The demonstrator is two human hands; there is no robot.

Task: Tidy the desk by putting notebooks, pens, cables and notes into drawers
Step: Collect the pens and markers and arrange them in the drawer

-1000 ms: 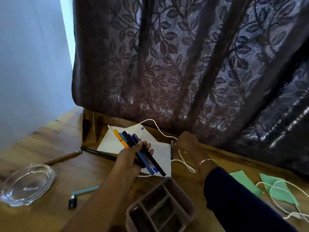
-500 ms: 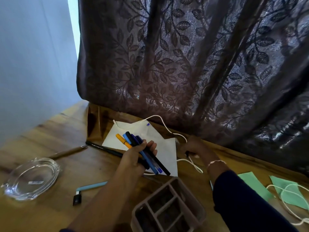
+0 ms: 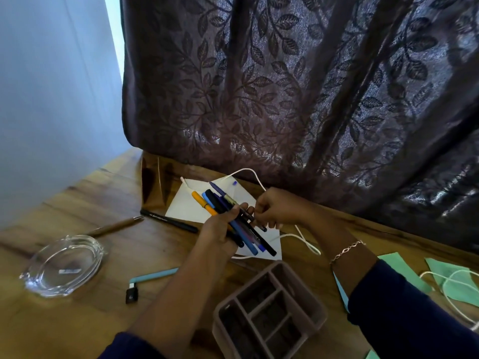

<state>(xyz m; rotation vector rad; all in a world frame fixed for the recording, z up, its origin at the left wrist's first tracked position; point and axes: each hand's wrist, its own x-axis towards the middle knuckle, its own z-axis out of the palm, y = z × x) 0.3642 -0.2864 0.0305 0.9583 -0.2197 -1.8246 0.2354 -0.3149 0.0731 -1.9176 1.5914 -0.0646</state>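
Desk (image 3: 85, 320), left side: a black pen (image 3: 168, 221) and a light-blue pen (image 3: 155, 275) lie loose. Your left hand (image 3: 220, 229) has its fingers (image 3: 239, 207) wrapped round a splayed bundle of pens (image 3: 250, 242) above the white paper (image 3: 186, 206); your right hand (image 3: 280, 211) pinches a dark pen (image 3: 249, 215) against it. Risk: wedging it in could lever others out. The white cable (image 3: 307, 242) near your right wrist could snag.

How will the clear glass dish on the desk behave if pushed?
The glass dish looks thick-walled, so probably heavy for its size and breakable if dropped. Being low and wide, it would likely slide on the smooth wooden desk rather than tip.
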